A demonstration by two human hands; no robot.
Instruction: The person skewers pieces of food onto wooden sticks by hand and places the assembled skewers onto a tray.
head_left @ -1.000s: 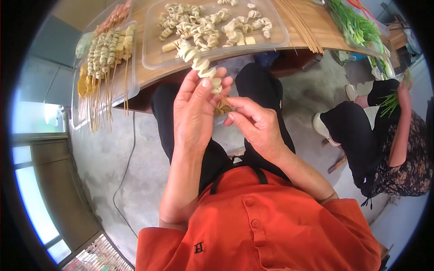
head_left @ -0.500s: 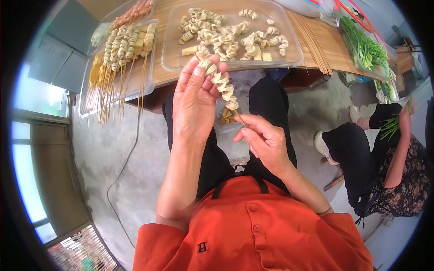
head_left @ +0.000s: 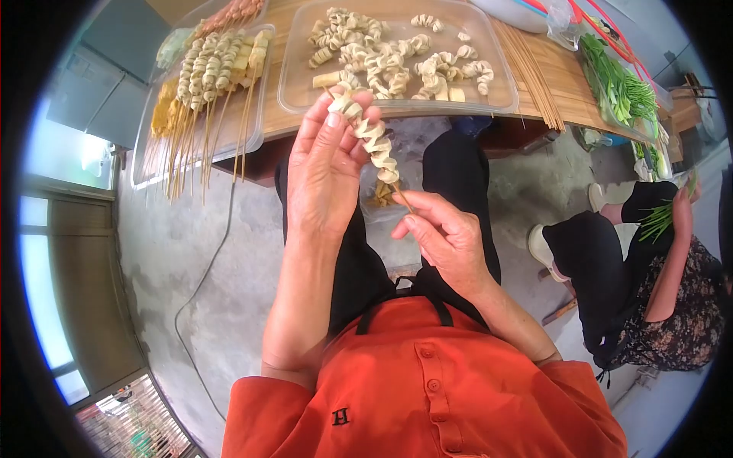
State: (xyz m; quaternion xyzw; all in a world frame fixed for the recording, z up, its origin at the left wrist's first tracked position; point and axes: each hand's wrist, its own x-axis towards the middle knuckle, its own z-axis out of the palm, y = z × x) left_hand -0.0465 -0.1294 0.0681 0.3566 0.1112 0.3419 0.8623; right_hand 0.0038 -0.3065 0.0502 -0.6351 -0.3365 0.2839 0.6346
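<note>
In my left hand [head_left: 327, 156], the fingers and thumb close around the upper end of a pale spiral-cut piece [head_left: 374, 143] that looks like tofu. It is threaded on a thin bamboo skewer [head_left: 403, 201], whose tip shows above the left fingers. My right hand [head_left: 449, 237] pinches the lower end of that skewer between thumb and fingers. The loaded skewer slants over my lap, in front of the table edge. Just beyond it, a clear plastic tray [head_left: 500, 98] holds loose spiral pieces [head_left: 374, 53].
At left, finished skewers [head_left: 206, 69] lie in another clear tray [head_left: 141, 172]. Bare bamboo skewers [head_left: 531, 72] lie on the wooden table [head_left: 282, 122]. Greens [head_left: 622, 84] sit at far right. A seated person [head_left: 649, 282] holds green stalks. A bag [head_left: 382, 192] lies between my knees.
The view has shifted slightly, so the trays appear a little higher and the large tray further right. Both hands keep nearly the same hold on the skewer and spiral piece.
</note>
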